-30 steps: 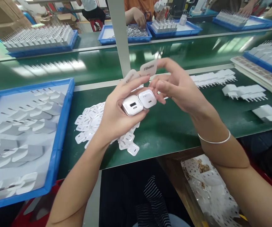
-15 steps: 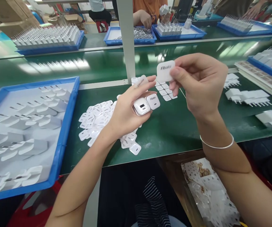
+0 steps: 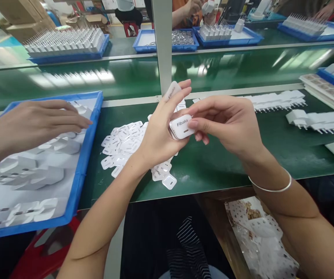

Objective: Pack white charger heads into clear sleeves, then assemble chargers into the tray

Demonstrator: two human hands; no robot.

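My left hand (image 3: 156, 130) is wrapped around a white wall charger, whose body is mostly hidden behind its front. A second white face plate (image 3: 172, 91) is tucked between its upper fingers. Over the charger's front lies a white face plate (image 3: 182, 126) printed "Fibaks", with a small slot. Thumb and fingers of my right hand (image 3: 225, 126) pinch this plate at its right edge. Whether it sits flush on the charger I cannot tell. A heap of loose face plates (image 3: 123, 141) spreads over the green table behind and left of my left hand.
At left, another person's hand (image 3: 47, 122) reaches over a blue tray (image 3: 81, 170) of white chargers with pins up. Rows of chargers (image 3: 317, 120) lie at right. A grey post (image 3: 163, 50) rises behind my hands. Across the bench stand more blue trays (image 3: 65, 58).
My right hand has moved left and down, bringing the face plate onto the charger in my left hand. Another person's hand has come in over the left tray. The view has shifted slightly.
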